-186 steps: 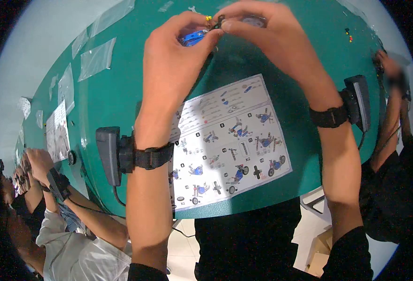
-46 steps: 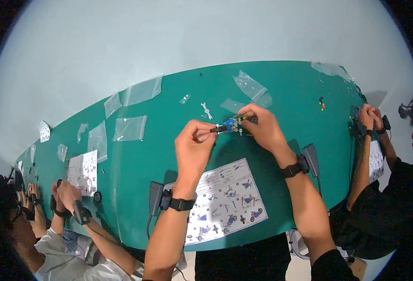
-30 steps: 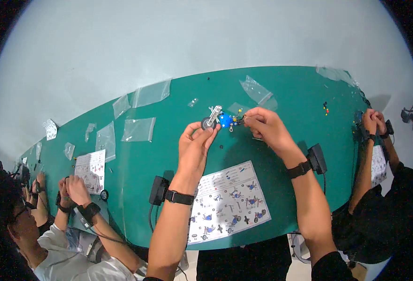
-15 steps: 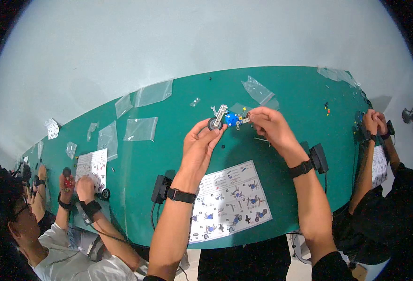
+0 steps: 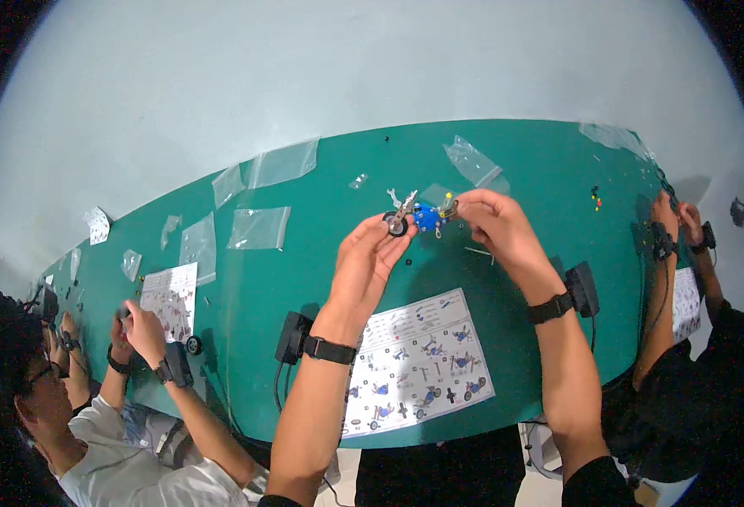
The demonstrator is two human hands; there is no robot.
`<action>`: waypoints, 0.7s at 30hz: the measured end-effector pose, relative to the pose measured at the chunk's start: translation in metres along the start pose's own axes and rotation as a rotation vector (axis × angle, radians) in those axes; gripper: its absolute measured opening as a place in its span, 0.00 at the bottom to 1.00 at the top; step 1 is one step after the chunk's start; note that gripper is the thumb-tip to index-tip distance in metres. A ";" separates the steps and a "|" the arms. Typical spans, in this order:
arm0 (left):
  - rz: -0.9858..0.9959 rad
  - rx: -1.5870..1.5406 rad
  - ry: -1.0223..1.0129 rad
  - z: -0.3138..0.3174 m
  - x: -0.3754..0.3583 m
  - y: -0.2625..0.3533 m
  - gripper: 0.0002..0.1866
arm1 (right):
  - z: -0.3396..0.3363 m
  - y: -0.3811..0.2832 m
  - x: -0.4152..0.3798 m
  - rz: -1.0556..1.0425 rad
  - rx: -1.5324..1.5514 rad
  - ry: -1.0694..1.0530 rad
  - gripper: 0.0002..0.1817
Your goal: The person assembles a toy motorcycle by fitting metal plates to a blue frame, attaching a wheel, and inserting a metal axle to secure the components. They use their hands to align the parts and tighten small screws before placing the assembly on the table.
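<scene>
A partly built toy motorcycle (image 5: 427, 217) with a blue body, grey metal strips and one black wheel is held above the table between my hands. My left hand (image 5: 370, 258) is closed around the wheel end, thumb and fingers pressed on the wheel. At the other end, my right hand (image 5: 492, 224) pinches the tip of the metal strip, close to some small yellow parts. Whether a tiny piece sits between those fingertips is hidden. Below the hands lies a printed instruction sheet (image 5: 423, 359) with pictures of blue motorcycles.
Clear plastic bags (image 5: 260, 228) are scattered over the green table (image 5: 321, 279). Thin metal rods (image 5: 479, 251) and a small black ring (image 5: 408, 262) lie near my hands. Co-workers sit on both sides; a loose wheel (image 5: 194, 345) lies by the left one.
The motorcycle has turned slightly in my hands, and my right fingers have shifted a little at its end. The left co-worker's hands have come together; the right co-worker's have moved apart.
</scene>
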State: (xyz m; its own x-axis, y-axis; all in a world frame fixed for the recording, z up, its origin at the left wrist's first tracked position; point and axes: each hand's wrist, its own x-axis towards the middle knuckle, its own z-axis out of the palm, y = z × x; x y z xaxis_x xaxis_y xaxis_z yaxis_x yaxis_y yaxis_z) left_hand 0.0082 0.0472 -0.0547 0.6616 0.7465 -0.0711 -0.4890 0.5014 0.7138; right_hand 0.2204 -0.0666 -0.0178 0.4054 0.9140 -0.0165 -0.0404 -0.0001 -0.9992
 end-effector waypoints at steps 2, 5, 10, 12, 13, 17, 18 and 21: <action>-0.046 0.010 0.003 -0.002 0.000 0.000 0.12 | 0.000 0.003 0.001 -0.014 0.045 -0.028 0.07; -0.059 -0.028 0.015 -0.002 0.000 0.000 0.11 | -0.002 0.004 0.002 -0.014 0.107 -0.096 0.07; -0.063 -0.042 -0.022 -0.001 -0.001 0.003 0.08 | 0.002 0.005 0.002 0.043 0.042 0.003 0.08; -0.066 -0.008 -0.057 0.003 -0.003 0.005 0.06 | 0.000 0.008 0.003 0.075 -0.020 0.020 0.08; -0.067 0.012 -0.080 0.006 -0.005 0.005 0.06 | -0.003 0.009 0.003 0.085 -0.066 0.017 0.08; -0.069 0.066 -0.114 0.017 -0.011 0.003 0.05 | -0.004 0.007 0.002 0.038 -0.245 0.063 0.10; -0.072 0.065 -0.109 0.017 -0.012 0.002 0.04 | -0.006 0.012 0.005 -0.064 -0.335 0.061 0.10; -0.065 0.038 -0.084 0.016 -0.011 0.003 0.03 | -0.012 0.029 0.011 -0.340 -0.619 0.108 0.09</action>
State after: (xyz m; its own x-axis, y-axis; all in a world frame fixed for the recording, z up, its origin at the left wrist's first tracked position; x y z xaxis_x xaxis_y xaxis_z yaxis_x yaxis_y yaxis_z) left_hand 0.0087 0.0333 -0.0409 0.7370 0.6732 -0.0605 -0.4231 0.5293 0.7354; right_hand 0.2350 -0.0615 -0.0478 0.3925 0.8591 0.3284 0.6171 0.0187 -0.7866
